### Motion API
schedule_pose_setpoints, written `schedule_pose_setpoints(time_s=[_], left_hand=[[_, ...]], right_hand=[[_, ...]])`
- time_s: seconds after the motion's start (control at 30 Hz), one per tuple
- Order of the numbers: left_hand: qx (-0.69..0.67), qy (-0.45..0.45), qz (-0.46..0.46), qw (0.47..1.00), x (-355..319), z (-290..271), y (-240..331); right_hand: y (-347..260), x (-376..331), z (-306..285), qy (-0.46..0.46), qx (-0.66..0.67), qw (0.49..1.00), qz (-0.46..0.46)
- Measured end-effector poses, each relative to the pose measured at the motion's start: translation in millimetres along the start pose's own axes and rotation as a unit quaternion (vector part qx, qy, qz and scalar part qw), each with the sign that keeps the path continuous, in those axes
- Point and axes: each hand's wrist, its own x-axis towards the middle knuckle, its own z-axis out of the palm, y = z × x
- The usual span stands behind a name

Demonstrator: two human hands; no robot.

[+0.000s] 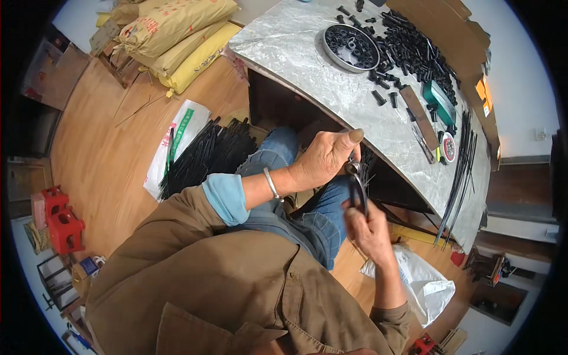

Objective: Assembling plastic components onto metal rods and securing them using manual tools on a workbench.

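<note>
In front of my knees, my right hand [370,234] is wrapped around the handles of dark-handled pliers [358,190]. Their metal head points up and away, at the fingertips of my left hand [326,158]. That left hand has its thumb laid over curled fingers, closed on something small that the hand and the plier head hide. Beyond both hands runs the edge of a grey marbled table [307,77]. Down beside my left leg lies a bundle of thin black rods [207,154], partly on a white sack [188,121].
The table carries a heap of black bolts [414,47], a round metal bowl [329,52] of small dark rings, a green box [439,100], a brown flat bar [419,115] and long black rods [463,171]. Stacked sacks [177,26] and red stools [64,228] stand left.
</note>
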Motion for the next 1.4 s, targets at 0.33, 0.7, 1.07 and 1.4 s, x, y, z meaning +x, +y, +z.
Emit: schedule_pose_setpoints(time_s=[0.33,0.7,1.07,1.4], left_hand=[[-0.031,-0.029,-0.038,0.998,-3.8,-0.2,5.8],[-0.023,-0.052,-0.062,0.996,-0.2,2.0,6.0],[-0.025,-0.029,-0.057,0.998,-0.9,10.5,9.6],[-0.037,0.023,-0.033,0.999,5.1,15.9,1.5]], right_hand=[[-15.9,-4.2,-1.2,-0.135,0.286,0.946,0.072],[-1.2,-1.7,-3.6,-0.177,0.274,0.943,0.068],[12.4,4.3,23.2,-0.139,0.304,0.94,0.063],[14.0,31.9,4.6,0.146,-0.109,0.974,-0.138]])
